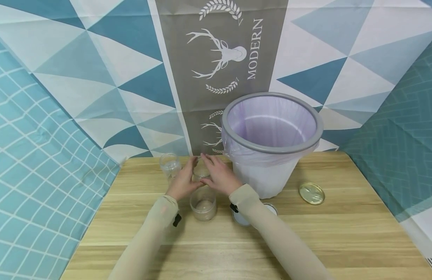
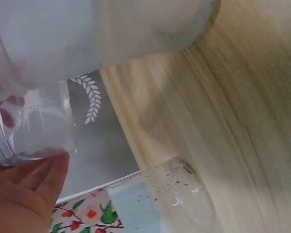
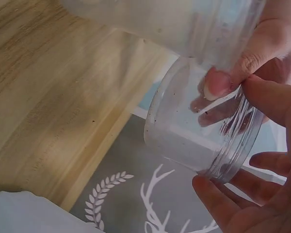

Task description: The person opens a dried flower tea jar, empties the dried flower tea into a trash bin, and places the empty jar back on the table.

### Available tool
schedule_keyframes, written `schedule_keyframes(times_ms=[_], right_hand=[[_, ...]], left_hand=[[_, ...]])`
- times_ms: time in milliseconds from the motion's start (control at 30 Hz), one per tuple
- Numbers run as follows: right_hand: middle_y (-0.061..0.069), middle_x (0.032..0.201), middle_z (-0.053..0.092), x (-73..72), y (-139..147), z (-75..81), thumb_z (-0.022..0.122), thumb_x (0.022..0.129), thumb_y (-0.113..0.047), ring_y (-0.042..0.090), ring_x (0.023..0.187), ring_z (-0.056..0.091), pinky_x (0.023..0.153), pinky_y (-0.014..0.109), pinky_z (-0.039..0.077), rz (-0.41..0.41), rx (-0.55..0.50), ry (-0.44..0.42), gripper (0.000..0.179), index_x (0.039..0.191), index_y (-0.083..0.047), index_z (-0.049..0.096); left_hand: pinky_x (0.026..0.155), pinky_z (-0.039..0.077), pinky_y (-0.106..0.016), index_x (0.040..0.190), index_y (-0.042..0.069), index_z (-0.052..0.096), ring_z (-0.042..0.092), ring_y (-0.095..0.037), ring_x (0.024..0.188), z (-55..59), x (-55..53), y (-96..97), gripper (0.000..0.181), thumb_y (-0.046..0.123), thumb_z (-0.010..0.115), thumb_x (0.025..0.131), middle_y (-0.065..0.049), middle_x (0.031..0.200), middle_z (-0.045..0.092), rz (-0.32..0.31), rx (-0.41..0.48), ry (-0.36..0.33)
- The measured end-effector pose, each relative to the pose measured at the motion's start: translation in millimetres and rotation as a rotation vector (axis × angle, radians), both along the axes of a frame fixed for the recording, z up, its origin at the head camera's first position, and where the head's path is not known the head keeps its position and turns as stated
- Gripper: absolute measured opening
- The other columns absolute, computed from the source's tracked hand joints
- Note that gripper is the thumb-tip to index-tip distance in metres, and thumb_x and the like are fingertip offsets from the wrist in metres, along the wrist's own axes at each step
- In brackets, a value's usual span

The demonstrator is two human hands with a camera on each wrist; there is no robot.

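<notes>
Both hands hold one clear jar (image 1: pixel 201 170) near the back edge of the table, one on each side. The left hand (image 1: pixel 182 182) grips its left side. Opposite, the right hand (image 1: pixel 223 177) has fingers and thumb around the mouth end, as the right wrist view shows. Small dark specks dot this jar's wall (image 3: pixel 184 128). A second clear jar (image 1: pixel 203 206) stands just in front of the hands and looms large in the left wrist view. Left of the left hand is a third clear jar (image 1: pixel 169 163), with dark specks near its base (image 2: pixel 179 187).
A white bin (image 1: pixel 263 179) with a purple liner stands behind the right forearm. A gold lid (image 1: pixel 311 193) lies to its right. Partly covered by the right sleeve is a pale round lid (image 1: pixel 241 220). A patterned cloth (image 1: pixel 132 77) hangs behind the table.
</notes>
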State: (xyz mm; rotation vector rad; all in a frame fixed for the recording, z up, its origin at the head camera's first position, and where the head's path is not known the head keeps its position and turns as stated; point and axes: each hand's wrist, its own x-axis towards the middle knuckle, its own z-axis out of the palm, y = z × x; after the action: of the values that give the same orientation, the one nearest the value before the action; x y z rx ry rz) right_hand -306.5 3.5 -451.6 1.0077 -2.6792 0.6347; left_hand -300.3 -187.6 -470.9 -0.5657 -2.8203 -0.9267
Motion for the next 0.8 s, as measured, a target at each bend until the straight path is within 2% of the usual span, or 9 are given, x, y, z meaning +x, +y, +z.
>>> schedule_keyframes(times_ms=[233, 467, 667, 800], right_hand=[[0.018, 0.153, 0.048, -6.9, -2, -7.6, 0.078, 0.093, -0.032, 0.033, 0.138, 0.052, 0.116, 0.043, 0.045, -0.008, 0.017, -0.037, 0.088, 0.16, 0.0, 0.031], [0.017, 0.152, 0.05, -14.9, -2, -18.7, 0.081, 0.09, -0.03, 0.033, 0.135, 0.055, 0.114, 0.042, 0.048, -0.011, 0.029, -0.069, 0.088, 0.159, -0.002, 0.035], [0.017, 0.148, 0.053, -17.7, -2, -25.8, 0.081, 0.089, -0.033, 0.033, 0.132, 0.057, 0.112, 0.041, 0.05, -0.026, 0.067, -0.107, 0.089, 0.16, -0.005, 0.036], [0.016, 0.149, 0.053, -19.0, -3, -29.2, 0.08, 0.09, -0.035, 0.031, 0.132, 0.057, 0.112, 0.041, 0.049, -0.028, 0.1, -0.133, 0.088, 0.16, -0.006, 0.035]], left_hand=[[0.113, 0.046, -0.055, 0.157, -0.001, 0.028, 0.051, -0.043, 0.14, -5.8, -9.1, -3.9, 0.093, 0.02, 0.085, 0.086, -0.028, 0.154, 0.047, -0.008, 0.045, -0.106], [0.118, 0.041, -0.055, 0.157, -0.004, 0.026, 0.044, -0.044, 0.145, -22.0, -17.9, -5.1, 0.091, 0.017, 0.082, 0.088, -0.031, 0.158, 0.04, -0.033, 0.086, -0.173], [0.12, 0.037, -0.056, 0.157, -0.006, 0.024, 0.04, -0.046, 0.148, -31.9, -19.8, -5.3, 0.086, 0.01, 0.077, 0.091, -0.032, 0.161, 0.035, -0.057, 0.132, -0.229], [0.119, 0.038, -0.058, 0.157, -0.004, 0.024, 0.04, -0.047, 0.147, -37.8, -21.4, -7.6, 0.083, 0.008, 0.076, 0.093, -0.032, 0.16, 0.036, -0.075, 0.143, -0.248]])
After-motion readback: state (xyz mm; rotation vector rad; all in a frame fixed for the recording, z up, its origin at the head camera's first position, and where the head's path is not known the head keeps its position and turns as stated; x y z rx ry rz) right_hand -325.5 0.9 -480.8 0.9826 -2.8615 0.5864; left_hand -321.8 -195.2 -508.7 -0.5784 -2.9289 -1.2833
